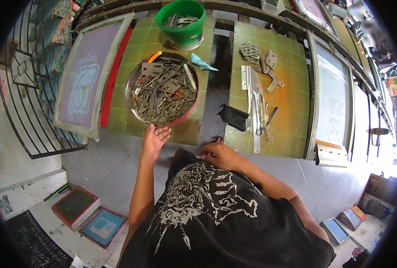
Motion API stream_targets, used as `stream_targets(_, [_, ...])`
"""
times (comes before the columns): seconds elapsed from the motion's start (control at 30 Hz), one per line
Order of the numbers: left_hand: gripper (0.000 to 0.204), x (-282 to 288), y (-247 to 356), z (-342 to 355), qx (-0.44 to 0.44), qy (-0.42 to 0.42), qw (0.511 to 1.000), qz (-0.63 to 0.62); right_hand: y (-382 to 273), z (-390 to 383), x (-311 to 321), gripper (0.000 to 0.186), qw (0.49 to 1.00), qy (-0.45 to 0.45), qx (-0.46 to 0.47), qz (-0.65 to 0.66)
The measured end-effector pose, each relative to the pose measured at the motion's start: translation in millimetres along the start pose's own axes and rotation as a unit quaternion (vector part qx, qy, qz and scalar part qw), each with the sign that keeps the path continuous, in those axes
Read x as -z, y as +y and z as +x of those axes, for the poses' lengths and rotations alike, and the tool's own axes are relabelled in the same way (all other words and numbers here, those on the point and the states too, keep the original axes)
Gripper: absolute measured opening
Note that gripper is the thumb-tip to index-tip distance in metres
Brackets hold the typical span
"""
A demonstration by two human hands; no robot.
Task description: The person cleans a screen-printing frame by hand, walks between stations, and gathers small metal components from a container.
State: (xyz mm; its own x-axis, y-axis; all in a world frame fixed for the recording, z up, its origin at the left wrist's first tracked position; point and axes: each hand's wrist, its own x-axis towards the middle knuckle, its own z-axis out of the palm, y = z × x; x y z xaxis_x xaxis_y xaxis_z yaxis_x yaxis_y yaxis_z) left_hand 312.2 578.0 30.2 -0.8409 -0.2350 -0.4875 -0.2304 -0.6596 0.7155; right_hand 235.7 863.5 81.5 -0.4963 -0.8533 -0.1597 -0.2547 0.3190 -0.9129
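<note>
A round metal basin (183,117) with a reddish outer wall stands on the left green board, heaped with loose screws, nails and metal plates (152,68). At its near rim is my left hand (154,139), palm up and fingers stretched out; the fingertips reach the rim or just under it, and I cannot tell if they bear weight. My right hand (221,155) hangs in front of my dark shirt, its fingers loosely bent with a gap at the thumb and nothing visible in them. Behind the basin stands a green bucket (187,35) with metal pieces inside.
On the right board (292,129) lie hinges (250,52), flat brackets (270,67), a wrench (257,109), a steel ruler (257,142), a pen (273,115) and a black cloth (234,117). A blue cloth (203,62) lies right of the basin. Screen frames (87,73) flank both boards.
</note>
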Motion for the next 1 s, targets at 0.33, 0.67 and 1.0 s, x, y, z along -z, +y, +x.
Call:
stream_targets(0.33, [0.064,86.2,35.7,-27.0,-0.376,0.017,0.681,0.628,176.4,52.7,-162.0,0.023,0.981,-0.041,-0.157,0.106])
stream_targets(0.67, [0.053,176.0,18.4,49.6,-0.612,0.087,0.477,0.624,484.0,200.5,-138.2,0.039,0.915,0.216,-0.338,0.037])
stream_targets(1.0, [0.030,188.8,-2.2,106.1,-0.833,0.154,0.326,0.419,567.7,334.6,49.6,0.038,0.863,0.321,-0.156,-0.357])
